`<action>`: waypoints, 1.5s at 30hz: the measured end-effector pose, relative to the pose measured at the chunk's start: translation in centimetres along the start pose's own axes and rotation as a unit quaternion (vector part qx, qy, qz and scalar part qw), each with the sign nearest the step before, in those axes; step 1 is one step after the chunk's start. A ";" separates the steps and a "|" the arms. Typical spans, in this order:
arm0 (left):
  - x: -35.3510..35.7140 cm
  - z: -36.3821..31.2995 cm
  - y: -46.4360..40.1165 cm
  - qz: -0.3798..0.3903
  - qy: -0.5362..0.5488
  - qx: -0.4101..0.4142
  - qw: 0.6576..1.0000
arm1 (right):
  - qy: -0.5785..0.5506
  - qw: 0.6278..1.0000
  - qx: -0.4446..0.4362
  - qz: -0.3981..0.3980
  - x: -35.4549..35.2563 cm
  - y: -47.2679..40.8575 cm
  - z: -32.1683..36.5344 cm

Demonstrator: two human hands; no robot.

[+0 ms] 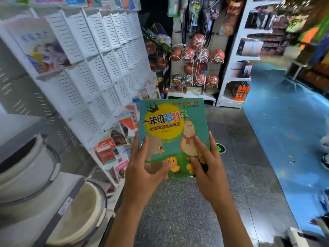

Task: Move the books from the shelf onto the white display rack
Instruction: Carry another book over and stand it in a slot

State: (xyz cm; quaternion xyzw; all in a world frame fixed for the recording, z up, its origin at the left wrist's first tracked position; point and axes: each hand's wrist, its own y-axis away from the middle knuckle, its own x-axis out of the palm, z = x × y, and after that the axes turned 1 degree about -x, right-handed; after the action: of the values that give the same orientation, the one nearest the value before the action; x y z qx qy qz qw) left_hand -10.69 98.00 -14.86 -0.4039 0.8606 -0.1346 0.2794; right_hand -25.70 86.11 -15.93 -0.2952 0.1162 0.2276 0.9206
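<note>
I hold the green picture book (173,132) in front of me, left hand (142,168) and right hand (206,168) both gripping its lower edge. The white display rack (92,56) beside me has mostly bare pockets, so I judge plenty remains.

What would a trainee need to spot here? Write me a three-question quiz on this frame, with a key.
1. True or false: the green book is held by both the left hand and the right hand.
2. Where is the white display rack?
A. To the person's left
B. To the person's right
C. Behind the hanging basketballs
3. Fill in: the pocket at the rack's upper left already holds one ____.

Key
1. True; fingers and thumbs of both grip its lower half.
2. A.
3. Book, a picture book standing with its cover facing out.
</note>
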 end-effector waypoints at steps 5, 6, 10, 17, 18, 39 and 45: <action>7.4 1.6 -7.3 -0.015 -0.020 -0.012 1.000 | -0.020 0.999 -0.019 0.016 -1.2 -8.8 -7.2; 8.9 1.9 -9.1 -0.024 -0.028 -0.011 0.999 | -0.024 0.999 -0.023 0.023 -1.6 -11.0 -8.4; 13.6 2.2 -15.9 -0.074 -0.036 -0.024 0.996 | -0.046 0.996 -0.025 0.067 -3.0 -19.6 -11.9; 17.9 4.6 -23.9 -0.137 -0.065 -0.075 0.986 | -0.079 0.987 -0.041 0.132 -1.5 -30.2 -16.9; 18.3 5.2 -24.9 -0.144 -0.072 -0.080 0.984 | -0.085 0.986 -0.040 0.139 -0.9 -31.4 -17.6; 16.9 22.3 -58.2 -0.218 -0.103 -0.022 0.970 | -0.100 0.973 -0.110 0.179 19.5 -64.9 -25.7; 15.9 26.0 -62.8 -0.239 -0.117 -0.062 0.962 | -0.107 0.962 -0.115 0.224 24.8 -70.2 -27.5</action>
State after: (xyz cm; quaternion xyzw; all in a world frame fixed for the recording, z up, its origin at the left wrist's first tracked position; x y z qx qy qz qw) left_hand 35.38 45.54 -13.04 -0.6275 0.7068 -0.0952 0.3124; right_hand 27.89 27.70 -12.10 -0.3392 0.0533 0.4697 0.8133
